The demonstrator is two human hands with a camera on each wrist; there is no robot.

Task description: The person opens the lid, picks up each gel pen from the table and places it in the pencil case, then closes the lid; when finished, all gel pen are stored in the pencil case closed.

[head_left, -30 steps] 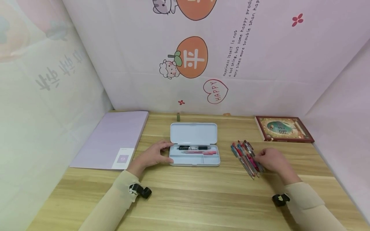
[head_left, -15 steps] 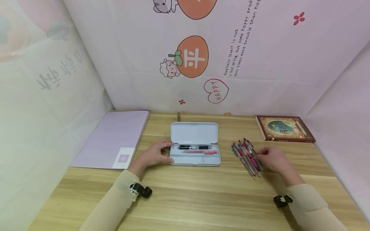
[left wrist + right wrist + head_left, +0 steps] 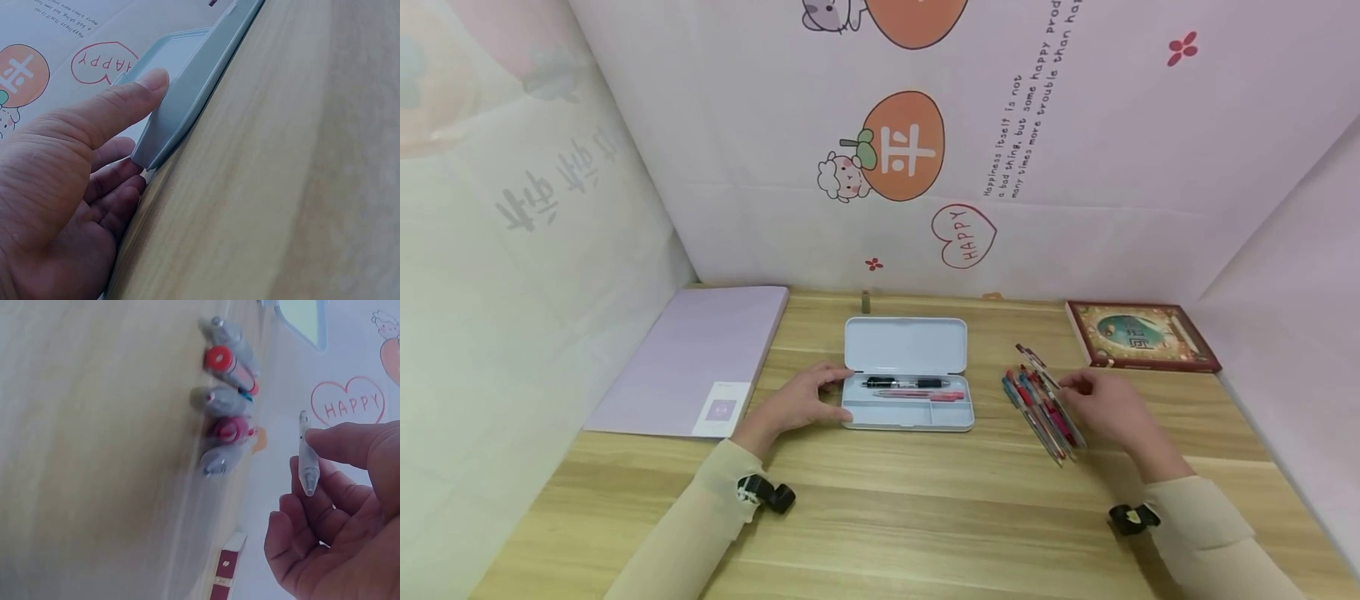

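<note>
A pale blue pencil case lies on the table with its lid raised. Inside it are a black-and-clear pen and a pink pen. My left hand holds the case's left end; in the left wrist view the thumb presses on its wall, fingers at the corner. Over the pen pile, my right hand pinches a slim pen between thumb and fingers. That pen is raised off the table, its dark-tipped far end pointing away. Several pens lie side by side beneath.
A lilac folder lies at the left, by the side wall. At the back right is a thick decorated book. A small green object stands at the table's back edge, against the printed backdrop.
My right hand has picked a pen out of the pile and lifted it, its far end moving up and away from the others. My left hand has stayed at the case.
</note>
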